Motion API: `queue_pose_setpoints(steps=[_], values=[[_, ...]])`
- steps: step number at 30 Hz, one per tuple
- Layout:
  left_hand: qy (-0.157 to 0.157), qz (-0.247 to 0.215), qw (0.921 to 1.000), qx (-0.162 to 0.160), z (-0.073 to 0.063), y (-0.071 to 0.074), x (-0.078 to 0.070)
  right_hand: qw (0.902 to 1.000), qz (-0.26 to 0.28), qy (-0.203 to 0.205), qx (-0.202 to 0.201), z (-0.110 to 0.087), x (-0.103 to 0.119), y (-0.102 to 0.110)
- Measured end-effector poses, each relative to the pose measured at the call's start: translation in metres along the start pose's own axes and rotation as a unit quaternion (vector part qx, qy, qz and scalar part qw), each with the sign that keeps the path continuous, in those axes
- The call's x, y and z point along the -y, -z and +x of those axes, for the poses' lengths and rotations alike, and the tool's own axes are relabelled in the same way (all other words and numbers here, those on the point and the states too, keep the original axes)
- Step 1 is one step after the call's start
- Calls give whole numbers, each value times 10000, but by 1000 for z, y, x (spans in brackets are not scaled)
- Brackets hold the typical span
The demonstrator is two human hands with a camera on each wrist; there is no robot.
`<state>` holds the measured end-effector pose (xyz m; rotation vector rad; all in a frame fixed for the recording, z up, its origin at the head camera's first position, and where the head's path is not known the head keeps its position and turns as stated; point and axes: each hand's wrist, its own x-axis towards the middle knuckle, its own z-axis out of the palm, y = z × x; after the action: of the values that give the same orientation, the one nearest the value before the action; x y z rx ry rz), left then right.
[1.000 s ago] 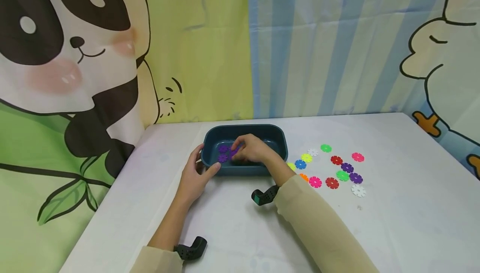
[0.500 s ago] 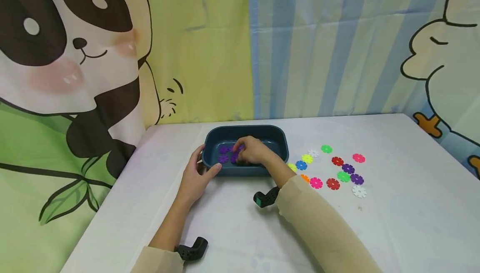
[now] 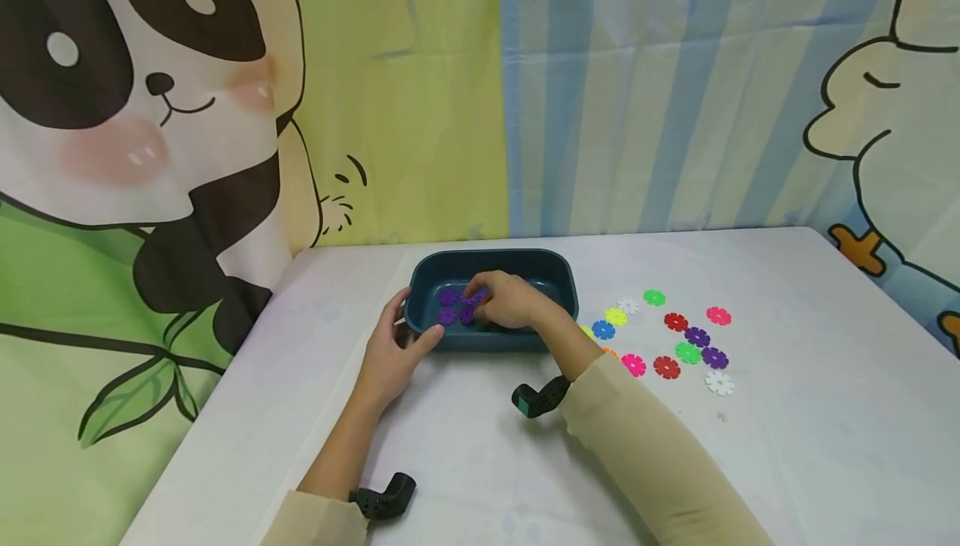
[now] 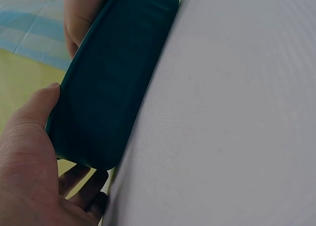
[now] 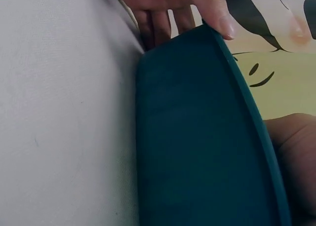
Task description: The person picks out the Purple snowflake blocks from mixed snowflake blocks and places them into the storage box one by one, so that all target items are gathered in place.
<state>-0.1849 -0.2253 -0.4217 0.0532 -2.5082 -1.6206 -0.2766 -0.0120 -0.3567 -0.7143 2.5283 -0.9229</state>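
A dark teal plastic bin (image 3: 491, 342) stands on the white-covered table. My left hand (image 3: 386, 358) holds its left end, the thumb at the front rim and the fingers around the corner, as the left wrist view also shows. Several purple snowflake discs (image 3: 447, 317) lie in the left part of the bin. Over the rim, my right hand (image 3: 510, 300) reaches in, its bent fingers down among these discs. The fingertips are partly hidden, so I cannot tell whether they pinch a disc. In the right wrist view the bin wall (image 5: 197, 127) covers most of this hand.
Right of the bin, loose snowflake discs lie scattered on the table (image 3: 810, 413): red (image 3: 667, 368), green (image 3: 654, 298), pink (image 3: 718, 315), white (image 3: 719, 383), blue (image 3: 603, 329), yellow and purple (image 3: 715, 358). My right forearm partly covers an orange one. Printed curtains (image 3: 660, 112) hang behind the table.
My right hand has shifted slightly within the bin, and its wrist has moved a little to the right. The left hand keeps its hold on the bin's left end.
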Motion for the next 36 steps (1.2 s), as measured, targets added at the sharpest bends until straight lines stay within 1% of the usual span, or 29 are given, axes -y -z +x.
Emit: queue_pose_setpoints(steps=[8, 12, 16, 20, 26, 31, 33, 36], values=[[-24, 1, 10000, 21, 0, -3, -1, 9995, -270, 161, 88, -8, -3, 1], [-12, -11, 10000, 41, 1, -3, -1, 9994, -245, 241, 61, -12, -7, 4], [4, -27, 10000, 50, 1, -2, -1, 9994, -102, 314, -80, -17, -11, 3], [24, -19, 10000, 28, 1, -1, -1, 9976, 109, 516, -449, -21, -14, 1], [46, 43, 10000, 9, 1, -2, 1, 9895, 566, 968, -917, -29, -18, 0], [-9, 35, 10000, 1, 2, -1, 1, 9772, 1060, 1243, -1359, -37, -21, 2], [-14, 24, 10000, 16, 2, -1, 1, 9726, 1242, 1327, -1452, -40, -22, 3], [8, 28, 10000, 2, 2, -1, 1, 9669, 1505, 1441, -1473, -46, -23, 5]])
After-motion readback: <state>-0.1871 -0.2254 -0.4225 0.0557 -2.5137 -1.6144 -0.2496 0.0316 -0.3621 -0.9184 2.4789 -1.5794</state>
